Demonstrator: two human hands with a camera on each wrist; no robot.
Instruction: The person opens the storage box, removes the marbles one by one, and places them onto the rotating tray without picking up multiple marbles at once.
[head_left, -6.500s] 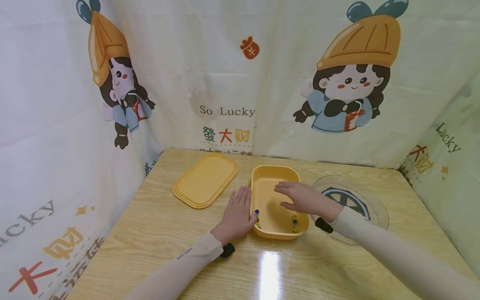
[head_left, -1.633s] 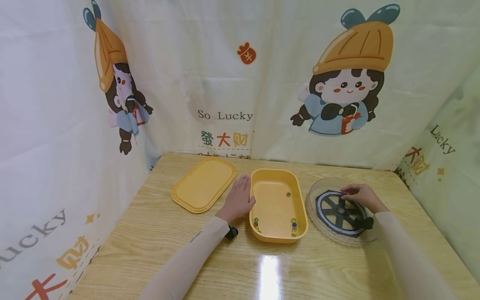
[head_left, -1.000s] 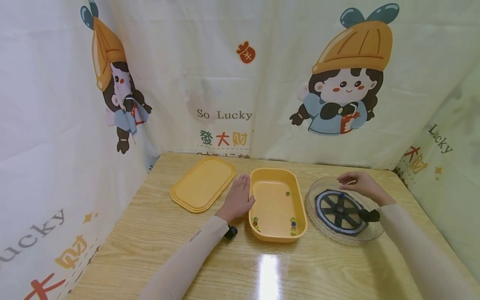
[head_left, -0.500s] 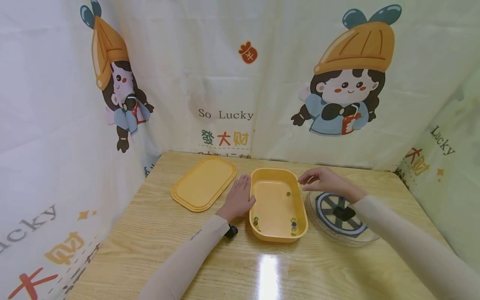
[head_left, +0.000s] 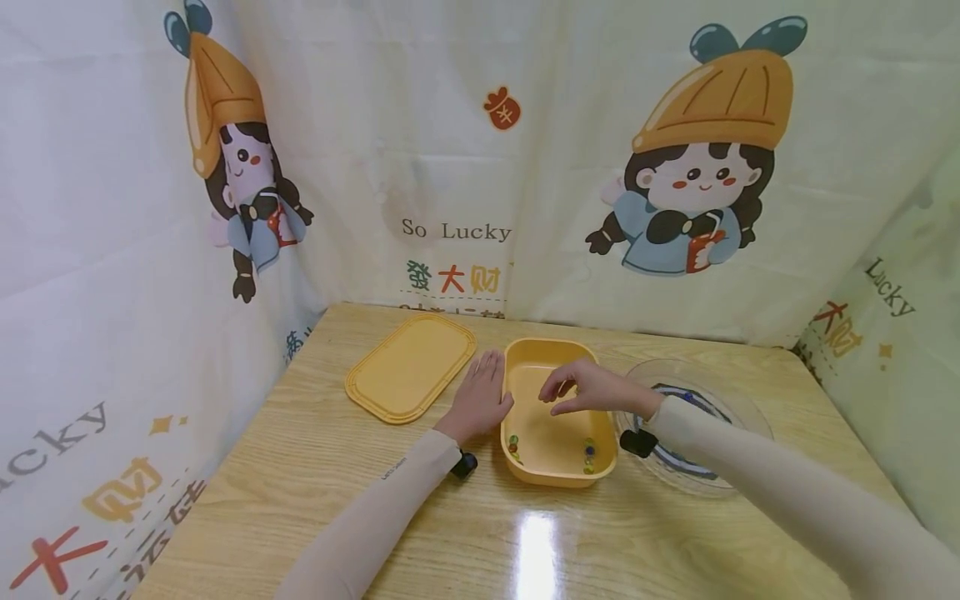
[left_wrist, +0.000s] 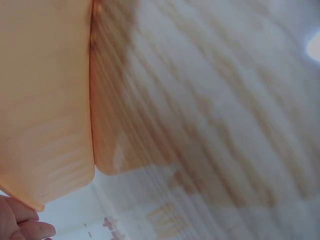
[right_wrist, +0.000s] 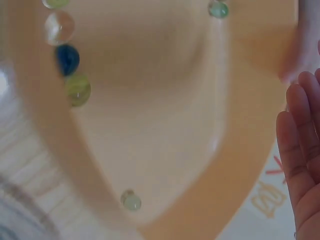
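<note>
Your flat left hand (head_left: 476,400) touches the yellow tub (head_left: 547,437) of marbles (head_left: 589,451), and your right hand (head_left: 594,388) hangs loose over it, holding nothing.

Bright, fairly even light fills the head view, leaving a white glare streak (head_left: 537,554) on the table (head_left: 262,483). Both wrist views look hazy and soft, the marbles (right_wrist: 68,59) blurred; the left one has a blown-out spot at its right edge.
</note>
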